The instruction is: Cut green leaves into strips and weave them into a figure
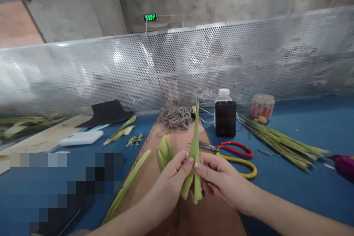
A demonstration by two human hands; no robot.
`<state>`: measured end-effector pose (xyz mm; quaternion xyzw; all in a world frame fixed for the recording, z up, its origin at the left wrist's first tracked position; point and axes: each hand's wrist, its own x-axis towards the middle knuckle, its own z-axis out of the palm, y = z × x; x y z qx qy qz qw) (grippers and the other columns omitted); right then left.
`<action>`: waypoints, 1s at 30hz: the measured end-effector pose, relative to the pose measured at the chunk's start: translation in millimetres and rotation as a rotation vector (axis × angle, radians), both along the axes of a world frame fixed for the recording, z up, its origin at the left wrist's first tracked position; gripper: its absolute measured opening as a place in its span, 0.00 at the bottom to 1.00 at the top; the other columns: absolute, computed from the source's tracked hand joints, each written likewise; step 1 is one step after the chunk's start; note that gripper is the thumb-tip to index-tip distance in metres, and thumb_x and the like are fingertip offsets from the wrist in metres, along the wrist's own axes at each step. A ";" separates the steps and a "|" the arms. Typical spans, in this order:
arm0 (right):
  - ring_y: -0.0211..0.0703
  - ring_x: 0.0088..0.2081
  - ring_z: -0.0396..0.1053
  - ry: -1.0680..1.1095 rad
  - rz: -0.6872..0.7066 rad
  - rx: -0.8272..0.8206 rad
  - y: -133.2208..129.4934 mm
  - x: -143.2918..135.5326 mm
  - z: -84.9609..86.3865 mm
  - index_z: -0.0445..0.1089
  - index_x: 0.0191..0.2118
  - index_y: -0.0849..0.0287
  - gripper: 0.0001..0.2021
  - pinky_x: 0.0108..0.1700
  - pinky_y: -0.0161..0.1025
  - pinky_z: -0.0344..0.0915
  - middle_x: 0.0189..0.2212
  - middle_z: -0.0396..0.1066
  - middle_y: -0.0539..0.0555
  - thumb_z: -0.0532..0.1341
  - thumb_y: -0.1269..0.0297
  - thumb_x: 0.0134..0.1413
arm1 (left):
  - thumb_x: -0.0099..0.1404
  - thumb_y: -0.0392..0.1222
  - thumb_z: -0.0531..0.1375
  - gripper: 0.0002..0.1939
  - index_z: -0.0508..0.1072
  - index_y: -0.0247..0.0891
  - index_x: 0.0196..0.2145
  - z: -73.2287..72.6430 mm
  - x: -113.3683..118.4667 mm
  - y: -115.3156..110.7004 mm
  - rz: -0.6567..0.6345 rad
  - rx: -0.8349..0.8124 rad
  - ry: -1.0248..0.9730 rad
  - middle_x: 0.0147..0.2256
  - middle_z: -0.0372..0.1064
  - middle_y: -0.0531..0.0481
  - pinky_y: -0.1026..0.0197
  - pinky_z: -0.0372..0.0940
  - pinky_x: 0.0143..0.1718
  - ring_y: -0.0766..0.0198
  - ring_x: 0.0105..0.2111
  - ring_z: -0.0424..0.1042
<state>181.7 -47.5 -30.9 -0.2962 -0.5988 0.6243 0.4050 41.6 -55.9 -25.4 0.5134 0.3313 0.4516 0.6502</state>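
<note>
Between my hands stands a long green leaf (195,143), its narrow tip up and its lower end split into two strips. My left hand (177,169) pinches the left strip, thumb in front. On the other strip my right hand (218,175) is closed, its thumb beside the split. Behind my left hand lies a folded piece of green leaf (165,149) on the brown board (146,180). Just beyond my right hand are scissors (235,151) with one red and one yellow handle. Another long leaf strip (132,173) lies along the board's left edge.
A heap of grey cord (177,118) sits at the board's far end. To its right are a dark-screened device (225,118), a white bottle (224,94), a jar (262,106) and a bundle of leaves (282,142). A perforated metal screen (188,62) stands behind.
</note>
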 end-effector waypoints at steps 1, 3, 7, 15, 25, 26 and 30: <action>0.29 0.18 0.56 0.002 0.009 -0.004 -0.6 0.2 0.6 0.54 0.23 0.60 0.19 0.19 0.28 0.50 0.17 0.60 0.46 0.57 0.49 0.49 | 0.62 0.44 0.53 0.08 0.63 0.37 0.28 0.1 -0.2 -0.3 -0.013 0.000 -0.003 0.24 0.60 0.57 0.71 0.58 0.24 0.74 0.22 0.62; 0.30 0.18 0.57 0.017 0.039 -0.008 -1.6 0.7 1.4 0.55 0.24 0.61 0.19 0.19 0.28 0.50 0.18 0.61 0.47 0.57 0.48 0.48 | 0.62 0.44 0.52 0.09 0.63 0.37 0.28 0.0 -0.4 -1.2 -0.032 0.000 -0.012 0.24 0.59 0.56 0.71 0.58 0.24 0.74 0.23 0.61; 0.29 0.19 0.57 0.057 0.092 -0.059 -3.2 1.6 3.4 0.58 0.26 0.62 0.18 0.20 0.28 0.50 0.19 0.62 0.48 0.58 0.50 0.48 | 0.63 0.44 0.52 0.09 0.63 0.36 0.29 -0.5 -0.2 -3.6 -0.060 -0.011 -0.028 0.24 0.59 0.55 0.71 0.58 0.24 0.73 0.23 0.62; 0.29 0.18 0.58 0.133 0.145 -0.169 -5.4 4.5 10.2 0.61 0.28 0.63 0.12 0.20 0.28 0.53 0.19 0.63 0.49 0.60 0.59 0.48 | 0.63 0.46 0.51 0.10 0.61 0.37 0.29 2.0 -0.5 -6.3 -0.115 -0.032 -0.016 0.18 0.61 0.55 0.69 0.58 0.18 0.71 0.17 0.63; 0.29 0.17 0.58 0.021 0.144 -0.082 -2.1 5.9 7.1 0.62 0.29 0.64 0.16 0.19 0.28 0.52 0.18 0.62 0.47 0.57 0.52 0.50 | 0.58 0.48 0.56 0.11 0.65 0.38 0.32 -12.8 -4.6 -7.4 -0.028 -0.144 -0.047 0.22 0.65 0.55 0.66 0.63 0.22 0.69 0.20 0.66; 0.29 0.16 0.57 -0.017 0.138 -0.060 -1.9 6.0 6.8 0.62 0.29 0.63 0.17 0.19 0.28 0.52 0.18 0.62 0.48 0.56 0.51 0.50 | 0.58 0.49 0.56 0.12 0.66 0.37 0.32 -13.6 -4.9 -7.2 -0.010 -0.143 -0.032 0.21 0.64 0.55 0.67 0.63 0.21 0.69 0.19 0.65; 0.29 0.17 0.57 -0.124 0.109 -0.015 -1.7 6.8 5.0 0.62 0.29 0.62 0.18 0.19 0.28 0.52 0.17 0.61 0.46 0.55 0.49 0.51 | 0.57 0.53 0.55 0.15 0.66 0.37 0.28 -10.0 -4.3 -8.3 0.013 -0.120 0.061 0.20 0.64 0.55 0.68 0.61 0.20 0.69 0.18 0.64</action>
